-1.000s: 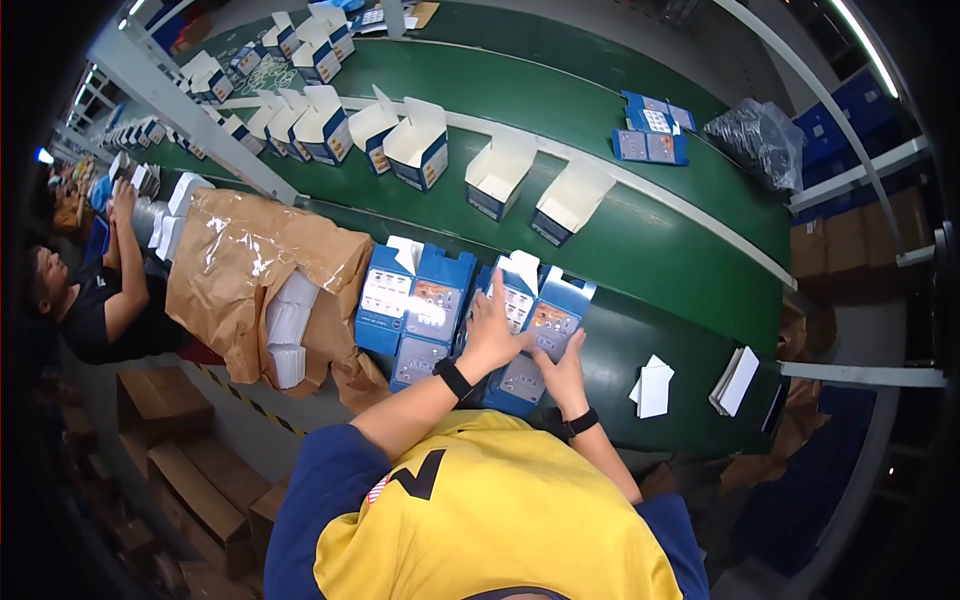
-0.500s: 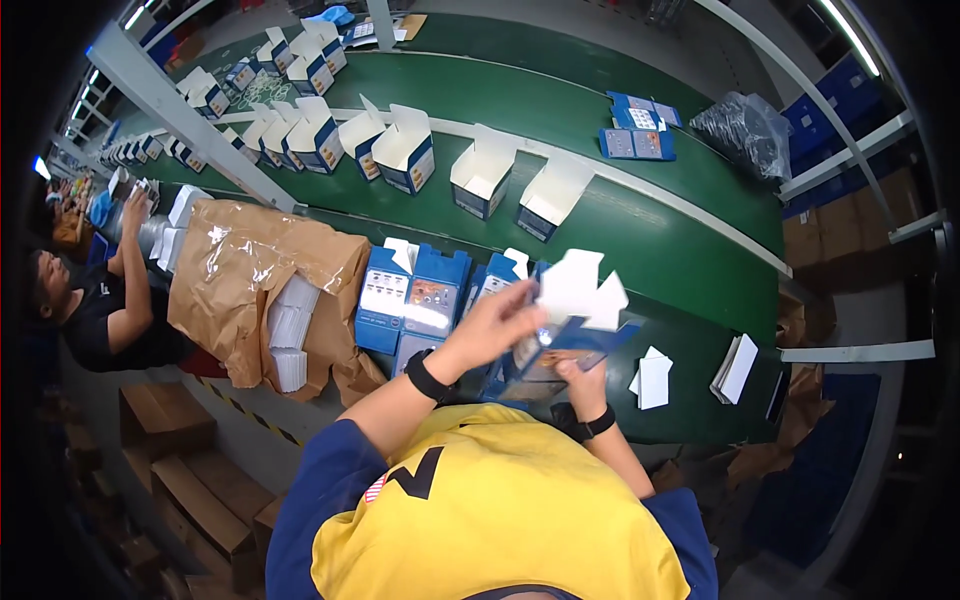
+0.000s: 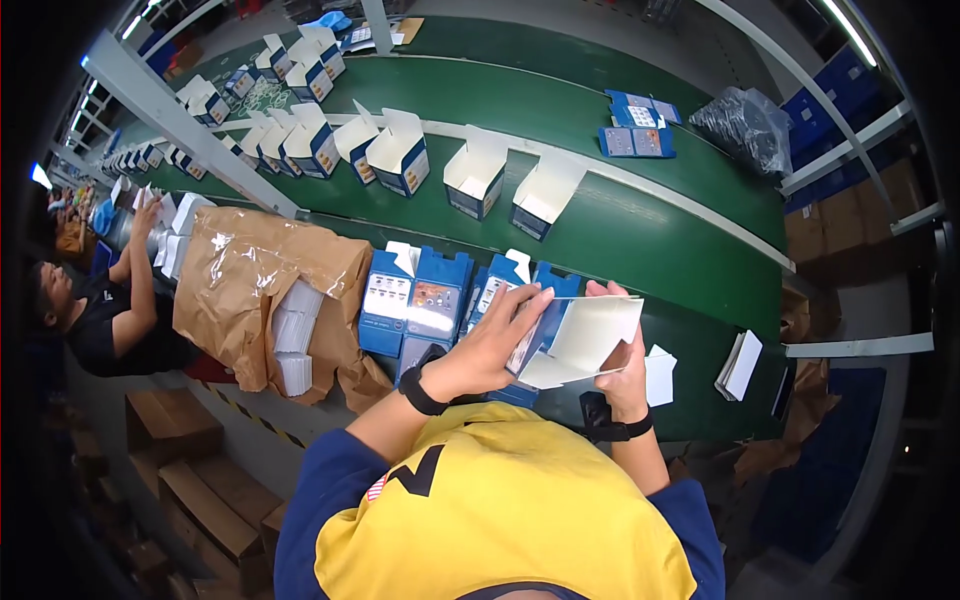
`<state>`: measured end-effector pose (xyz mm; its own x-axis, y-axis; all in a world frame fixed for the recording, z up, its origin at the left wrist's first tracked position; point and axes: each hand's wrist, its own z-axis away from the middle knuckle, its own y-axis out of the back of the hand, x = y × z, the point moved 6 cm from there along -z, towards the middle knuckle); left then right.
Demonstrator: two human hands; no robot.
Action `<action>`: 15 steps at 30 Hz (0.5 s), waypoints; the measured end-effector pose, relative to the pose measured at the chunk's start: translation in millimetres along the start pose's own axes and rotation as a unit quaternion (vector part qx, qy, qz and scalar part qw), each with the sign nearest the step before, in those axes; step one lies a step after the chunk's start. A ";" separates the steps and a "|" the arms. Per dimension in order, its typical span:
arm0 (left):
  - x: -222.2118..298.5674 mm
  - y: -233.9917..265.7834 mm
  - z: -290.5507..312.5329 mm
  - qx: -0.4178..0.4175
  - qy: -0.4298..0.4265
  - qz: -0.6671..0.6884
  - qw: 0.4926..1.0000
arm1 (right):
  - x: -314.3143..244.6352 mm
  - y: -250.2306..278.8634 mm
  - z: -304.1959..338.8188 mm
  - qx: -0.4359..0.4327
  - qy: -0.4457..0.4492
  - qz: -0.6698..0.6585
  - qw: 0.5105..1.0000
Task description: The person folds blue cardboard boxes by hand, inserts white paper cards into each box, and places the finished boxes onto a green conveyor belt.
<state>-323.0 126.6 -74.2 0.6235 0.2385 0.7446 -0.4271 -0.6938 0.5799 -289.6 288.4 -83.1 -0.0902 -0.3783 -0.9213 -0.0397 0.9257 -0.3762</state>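
Observation:
Between my two hands is a blue carton (image 3: 583,338), opened out into a box shape, with its white inside facing up and a flap sticking out to the right. My left hand (image 3: 492,345) grips its blue left wall, fingers along the upper edge. My right hand (image 3: 626,368) holds the opposite side, its fingers partly hidden behind the white flap. Under and beside my left hand lie flattened blue cartons (image 3: 437,292) with printed panels. A few white paper pieces (image 3: 660,376) rest just right of my right hand.
Open-lidded boxes (image 3: 400,155) stand in a row along the green conveyor (image 3: 640,215). A stack of white booklets (image 3: 738,366) lies at right. Brown wrapping paper (image 3: 265,250) around white stacks sits at left, near a co-worker (image 3: 115,310). Flat cartons (image 3: 637,125) and a dark plastic bag (image 3: 743,132) lie far right.
The carton has turned and squared into a box, its white inside now toward me. My right hand has moved up from beneath it to its right side.

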 end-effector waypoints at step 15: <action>20.6 -4.6 -4.2 0.072 -0.070 0.036 0.994 | 0.4 -9.8 1.1 0.038 0.035 -0.209 0.976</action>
<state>-310.9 137.5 -60.1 0.6841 0.0952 0.7231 -0.3814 -0.7984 0.4660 -288.1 279.2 -79.9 -0.1491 -0.7205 -0.6772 -0.0128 0.6862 -0.7273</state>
